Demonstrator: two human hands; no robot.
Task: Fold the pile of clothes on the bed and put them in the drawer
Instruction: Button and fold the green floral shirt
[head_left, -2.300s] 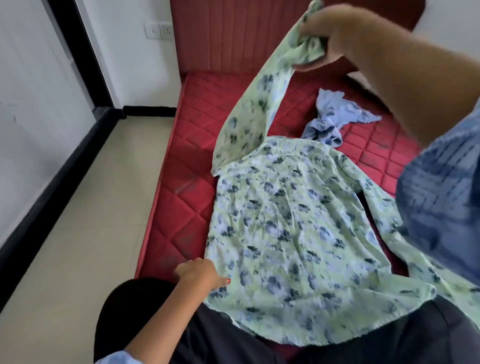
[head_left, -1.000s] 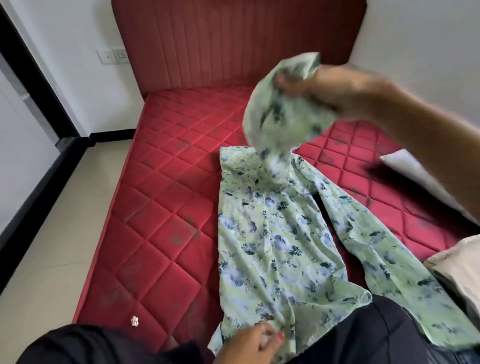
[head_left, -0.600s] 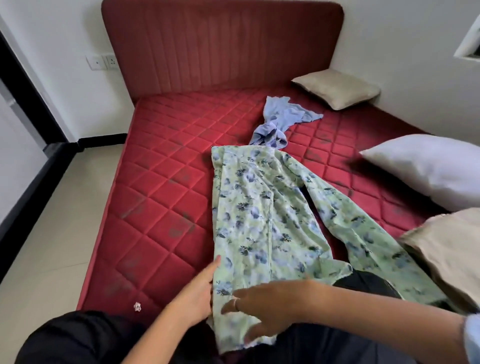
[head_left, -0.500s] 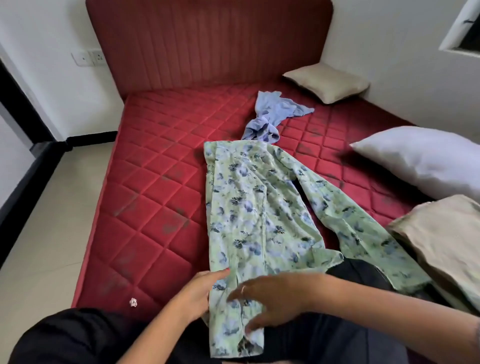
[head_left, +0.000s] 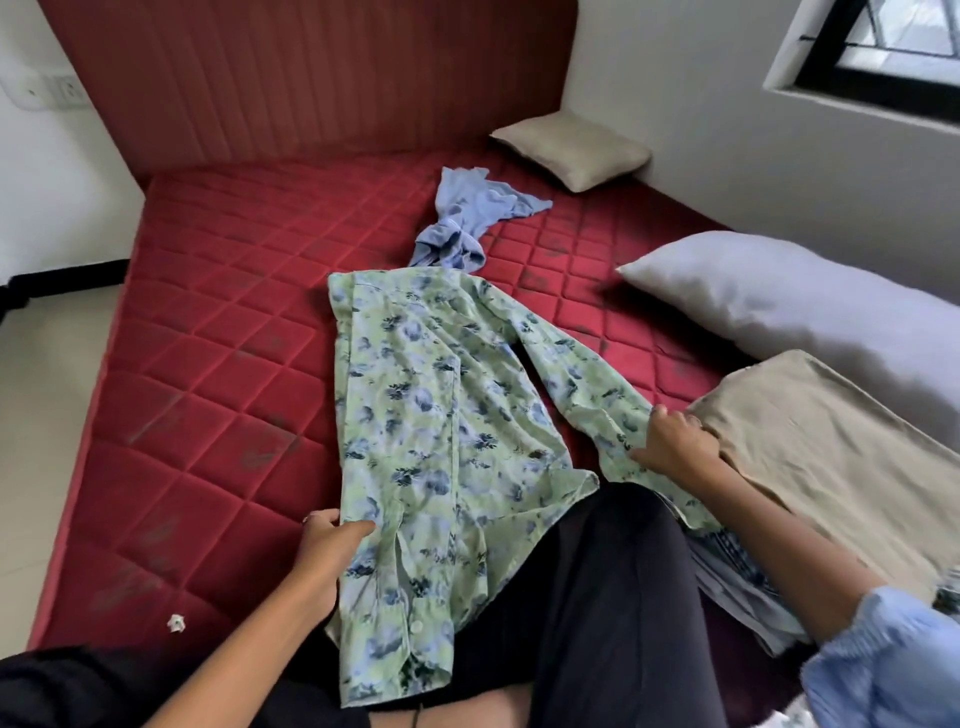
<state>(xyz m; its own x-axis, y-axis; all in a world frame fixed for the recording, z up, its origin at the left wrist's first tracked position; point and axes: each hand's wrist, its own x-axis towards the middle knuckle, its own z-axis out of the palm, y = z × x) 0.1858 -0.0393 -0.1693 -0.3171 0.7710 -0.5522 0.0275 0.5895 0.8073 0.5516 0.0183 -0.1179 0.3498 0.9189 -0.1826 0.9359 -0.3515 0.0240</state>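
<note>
Hands grip floral shirt (head_left: 426, 415): left hand (head_left: 327, 540) hem, right hand (head_left: 670, 447) sleeve.

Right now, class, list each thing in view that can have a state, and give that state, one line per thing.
Floral shirt: spread flat on the bed, left side folded in, right sleeve still out.
Blue garment: crumpled, unfolded.
Left hand: holds the shirt's left edge.
Right hand: grips the right sleeve.
White pillow: lying flat.
Window: cannot tell whether open or shut.
</note>
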